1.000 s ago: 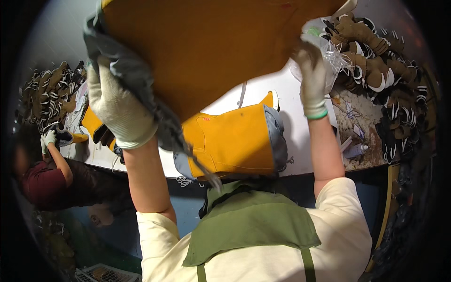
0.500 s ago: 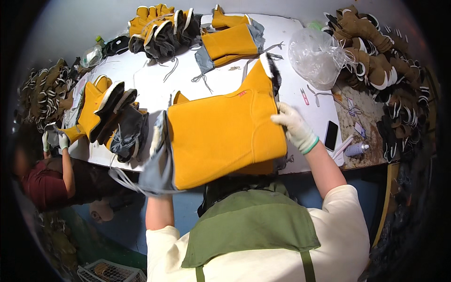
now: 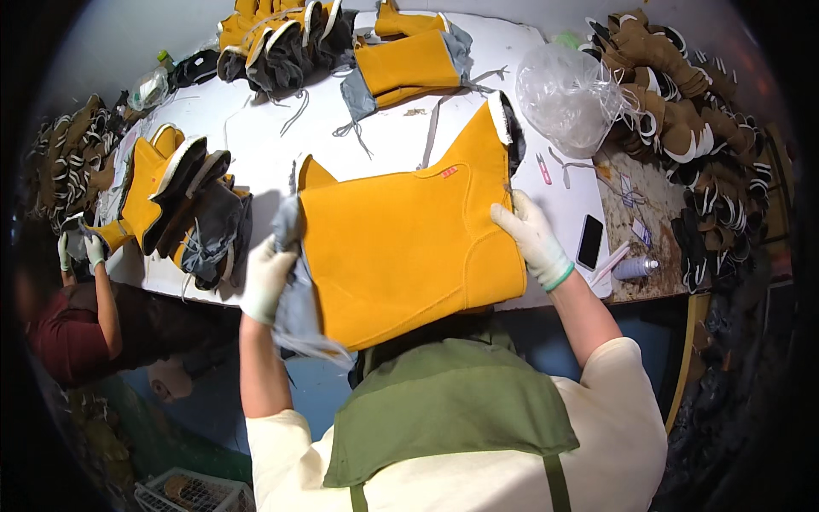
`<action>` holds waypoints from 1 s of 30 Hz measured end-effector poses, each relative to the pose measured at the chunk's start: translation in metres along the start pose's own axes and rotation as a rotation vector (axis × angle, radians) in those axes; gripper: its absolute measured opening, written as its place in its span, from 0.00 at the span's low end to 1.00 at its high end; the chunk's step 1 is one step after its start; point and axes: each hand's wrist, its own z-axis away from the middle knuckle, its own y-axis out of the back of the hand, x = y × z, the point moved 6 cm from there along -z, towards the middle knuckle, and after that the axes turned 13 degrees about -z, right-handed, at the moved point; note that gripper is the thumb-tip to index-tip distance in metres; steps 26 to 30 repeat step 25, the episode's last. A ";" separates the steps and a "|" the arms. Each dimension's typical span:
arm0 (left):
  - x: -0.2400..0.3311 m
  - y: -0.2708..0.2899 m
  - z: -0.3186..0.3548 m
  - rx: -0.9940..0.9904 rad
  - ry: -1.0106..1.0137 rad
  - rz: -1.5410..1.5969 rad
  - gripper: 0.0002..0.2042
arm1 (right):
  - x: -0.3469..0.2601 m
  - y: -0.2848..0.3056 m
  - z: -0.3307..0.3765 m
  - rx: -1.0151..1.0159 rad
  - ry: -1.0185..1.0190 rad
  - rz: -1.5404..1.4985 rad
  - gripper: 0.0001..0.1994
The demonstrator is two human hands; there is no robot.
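Observation:
I hold a large yellow boot upper (image 3: 392, 247) sideways in front of me, over the near table edge. It has a grey cloth cuff (image 3: 294, 303) with a drawstring at its left end and a white-edged, dark-lined opening at the upper right. My left hand (image 3: 269, 277), in a white glove, is closed on the grey cuff. My right hand (image 3: 531, 235), gloved with a green wristband, pinches the right end, its thumb on the yellow face and its other fingers partly hidden behind.
More yellow boot uppers (image 3: 408, 64) lie at the back, with a bundle (image 3: 286, 38) beside them and a pile (image 3: 162, 192) at left. A clear plastic bag (image 3: 563, 102), pink-handled snips (image 3: 543, 169), a phone (image 3: 589, 241) and a spray can (image 3: 636, 269) are on the right. A co-worker (image 3: 77, 333) handles an upper at far left.
The grey cuff has swung down, and my left hand, hidden behind it before, now shows. The yellow upper has turned slightly toward me. My right hand keeps its hold.

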 end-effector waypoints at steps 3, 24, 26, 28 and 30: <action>-0.035 0.013 -0.034 -0.026 0.040 0.210 0.08 | 0.042 0.025 -0.015 0.051 -0.049 0.119 0.20; 0.070 0.000 0.012 0.828 -0.775 -0.635 0.23 | 0.044 -0.086 -0.090 -0.236 0.360 1.671 0.33; 0.072 -0.002 0.005 0.820 -0.780 -0.626 0.23 | 0.048 -0.082 -0.088 -0.210 0.377 1.688 0.35; 0.072 -0.002 0.005 0.820 -0.780 -0.626 0.23 | 0.048 -0.082 -0.088 -0.210 0.377 1.688 0.35; 0.072 -0.002 0.005 0.820 -0.780 -0.626 0.23 | 0.048 -0.082 -0.088 -0.210 0.377 1.688 0.35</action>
